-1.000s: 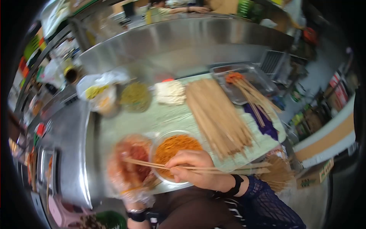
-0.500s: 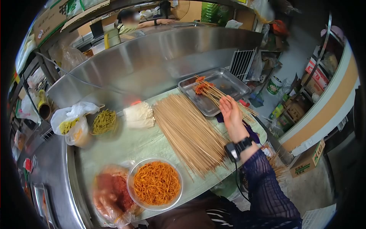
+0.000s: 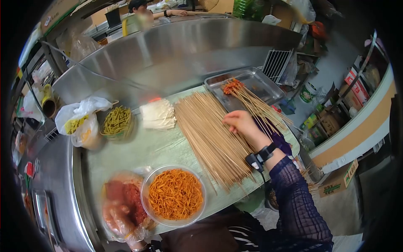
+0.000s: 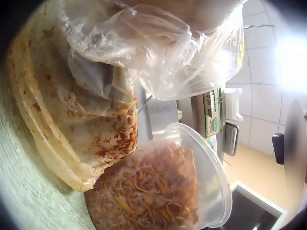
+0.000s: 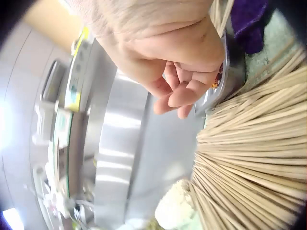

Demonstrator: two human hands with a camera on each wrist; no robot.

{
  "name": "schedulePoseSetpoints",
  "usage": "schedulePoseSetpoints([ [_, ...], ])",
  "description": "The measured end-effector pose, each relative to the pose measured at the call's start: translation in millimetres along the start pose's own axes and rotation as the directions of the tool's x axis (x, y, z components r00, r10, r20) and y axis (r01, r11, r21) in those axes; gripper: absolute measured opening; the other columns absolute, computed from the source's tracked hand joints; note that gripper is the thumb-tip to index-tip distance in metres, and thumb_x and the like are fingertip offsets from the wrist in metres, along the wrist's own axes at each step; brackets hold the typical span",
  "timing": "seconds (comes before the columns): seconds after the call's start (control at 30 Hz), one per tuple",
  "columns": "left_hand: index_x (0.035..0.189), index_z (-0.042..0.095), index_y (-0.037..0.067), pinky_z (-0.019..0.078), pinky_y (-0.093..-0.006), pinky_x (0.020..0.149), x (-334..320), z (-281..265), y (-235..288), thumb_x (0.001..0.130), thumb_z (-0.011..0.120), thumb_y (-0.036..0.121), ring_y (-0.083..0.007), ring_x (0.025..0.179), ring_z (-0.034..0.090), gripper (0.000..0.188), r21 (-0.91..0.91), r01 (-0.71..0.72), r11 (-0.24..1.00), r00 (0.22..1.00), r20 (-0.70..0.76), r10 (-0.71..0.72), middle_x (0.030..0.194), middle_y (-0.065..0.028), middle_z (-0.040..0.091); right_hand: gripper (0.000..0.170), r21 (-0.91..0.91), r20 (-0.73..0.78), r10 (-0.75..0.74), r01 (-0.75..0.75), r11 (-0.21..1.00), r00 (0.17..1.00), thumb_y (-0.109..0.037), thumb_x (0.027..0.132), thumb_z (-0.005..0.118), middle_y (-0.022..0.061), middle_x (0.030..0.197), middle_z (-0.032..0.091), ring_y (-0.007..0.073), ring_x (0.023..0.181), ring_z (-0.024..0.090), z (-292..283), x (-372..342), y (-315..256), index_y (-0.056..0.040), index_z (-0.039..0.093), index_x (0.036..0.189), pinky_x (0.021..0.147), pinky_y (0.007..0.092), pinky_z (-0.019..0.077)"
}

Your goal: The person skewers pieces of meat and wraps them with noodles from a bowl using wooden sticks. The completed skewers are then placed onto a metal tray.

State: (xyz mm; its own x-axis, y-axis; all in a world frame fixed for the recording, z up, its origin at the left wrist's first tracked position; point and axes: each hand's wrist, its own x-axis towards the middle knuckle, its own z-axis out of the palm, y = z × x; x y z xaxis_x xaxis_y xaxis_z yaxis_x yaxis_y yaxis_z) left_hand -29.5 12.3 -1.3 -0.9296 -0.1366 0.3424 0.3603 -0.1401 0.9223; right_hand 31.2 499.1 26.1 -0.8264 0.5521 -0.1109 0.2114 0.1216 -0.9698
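In the head view my right hand [image 3: 243, 124] is over the upper part of a wide pile of bamboo skewers [image 3: 214, 143]. Its fingers are loosely bent, and the right wrist view shows nothing between the fingertips [image 5: 182, 96]. My left hand [image 3: 116, 216], in a clear plastic glove [image 4: 163, 52], lies over red, meat-like food [image 3: 136, 201] in a stained plastic bag [image 4: 72, 110]; I cannot tell whether its fingers grip any. Beside it stands a clear round bowl [image 3: 203, 191] of orange shreds [image 3: 174, 195].
A metal tray [image 3: 268, 90] at the back right bears skewers [image 3: 256, 103] with red food on their ends. White enoki mushrooms [image 3: 157, 115], a tub of green beans [image 3: 117, 122] and a plastic bag [image 3: 82, 115] line the back left. Behind rises a metal wall [image 3: 180, 50]; another person sits beyond.
The right hand held a few skewers over the bowl one second ago, then was empty near the tray. Now it is over the skewer pile, fingers more bent. The left hand stays at the bag.
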Motion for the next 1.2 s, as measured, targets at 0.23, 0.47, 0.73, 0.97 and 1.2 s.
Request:
schedulePoseSetpoints([
  [0.23,0.12,0.052,0.003,0.0441,-0.0214,0.057,-3,-5,-5,0.095,0.053,0.016,-0.0101,0.065,0.051,0.029,-0.045,0.04,0.998,0.999,-0.017,-0.04,0.091,-0.0079,0.061,0.018,-0.826,0.116,-0.247,0.231,0.514,0.962,-0.012,0.074,0.074,0.0101,0.064,0.064,0.0131,0.052,0.062,28,8,11,0.0038,0.066,0.074,0.052,0.0297,0.0488],
  [0.47,0.118,0.054,0.003,0.045,-0.0216,0.058,-5,0,2,0.095,0.052,0.015,-0.01,0.066,0.052,0.026,-0.056,0.052,0.997,0.998,-0.034,-0.054,0.092,-0.0079,0.062,0.015,-0.449,0.025,0.111,-0.088,0.889,0.994,-0.014,0.076,0.072,0.0093,0.062,0.065,0.0139,0.048,0.059,12,10,13,0.0007,0.067,0.072,0.052,0.029,0.047],
  [0.73,0.117,0.054,0.002,0.0458,-0.0208,0.058,-4,-2,0,0.094,0.053,0.013,-0.0094,0.066,0.053,0.025,-0.008,0.029,1.0,0.999,-0.02,-0.029,0.093,-0.009,0.062,0.013,-0.062,0.2,0.16,-0.15,0.987,0.967,-0.016,0.089,0.056,0.0067,0.07,0.063,0.0104,0.052,0.058,5,-12,-39,-0.0032,0.06,0.089,0.044,0.0226,0.0465],
  [0.97,0.115,0.055,0.0,0.0469,-0.0219,0.059,-5,4,7,0.094,0.053,0.01,-0.0098,0.065,0.055,0.023,-0.071,0.065,0.995,0.995,-0.069,-0.07,0.092,-0.0117,0.065,0.012,0.6,-0.024,-0.25,0.214,0.771,0.968,-0.019,0.095,0.052,0.0071,0.082,0.062,0.0087,0.059,0.06,63,-87,-90,-0.0071,0.054,0.095,0.055,0.0202,0.0509],
  [1.2,0.116,0.056,0.001,0.0479,-0.0238,0.057,3,0,34,0.094,0.053,0.01,-0.0137,0.068,0.057,0.024,-0.208,-0.031,0.978,0.999,-0.049,0.021,0.096,-0.014,0.064,0.013,0.471,0.087,-0.448,0.36,0.806,0.89,-0.014,0.095,0.051,0.0083,0.088,0.058,0.0118,0.066,0.061,139,-161,-93,-0.0026,0.049,0.101,0.058,0.0215,0.0489],
])
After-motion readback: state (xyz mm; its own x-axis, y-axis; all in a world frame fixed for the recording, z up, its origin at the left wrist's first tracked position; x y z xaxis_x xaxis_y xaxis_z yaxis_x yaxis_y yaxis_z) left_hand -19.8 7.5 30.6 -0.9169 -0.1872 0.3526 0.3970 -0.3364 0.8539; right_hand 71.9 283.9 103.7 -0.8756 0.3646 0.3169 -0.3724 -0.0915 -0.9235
